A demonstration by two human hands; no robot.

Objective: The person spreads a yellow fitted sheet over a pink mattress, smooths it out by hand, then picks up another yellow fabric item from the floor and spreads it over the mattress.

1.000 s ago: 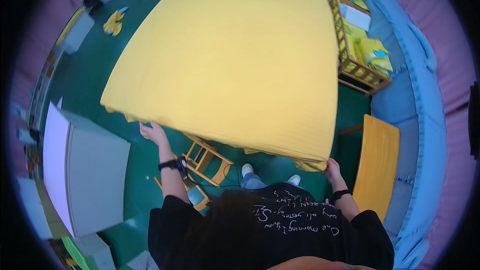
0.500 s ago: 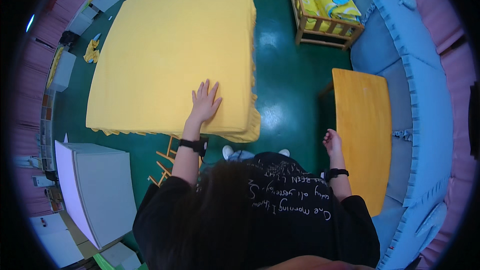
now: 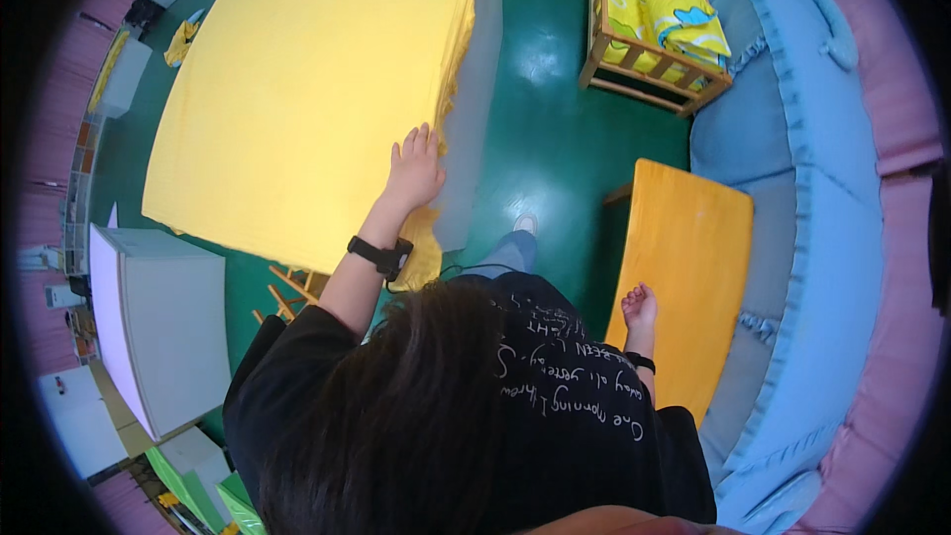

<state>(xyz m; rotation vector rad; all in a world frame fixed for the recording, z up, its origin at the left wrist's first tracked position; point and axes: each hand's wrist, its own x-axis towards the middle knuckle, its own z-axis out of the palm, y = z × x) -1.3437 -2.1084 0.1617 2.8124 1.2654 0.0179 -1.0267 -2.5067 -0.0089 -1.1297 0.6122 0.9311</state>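
Left of the wooden table [image 3: 693, 248], a yellow cloth [image 3: 307, 99] lies spread over a big grey block [image 3: 471, 119]. The left hand [image 3: 414, 173] rests on the cloth's edge facing the table, palm down with fingers stretched out. The right hand [image 3: 640, 309], fingers loosely curled, is at the table's left edge; whether it holds anything, I cannot tell. Beyond the table stands a slatted bed [image 3: 594, 50]; a blue sofa [image 3: 743, 139] runs along its right.

The yellow cloth [image 3: 297, 99] has shifted, baring a grey surface [image 3: 474, 129] at right.
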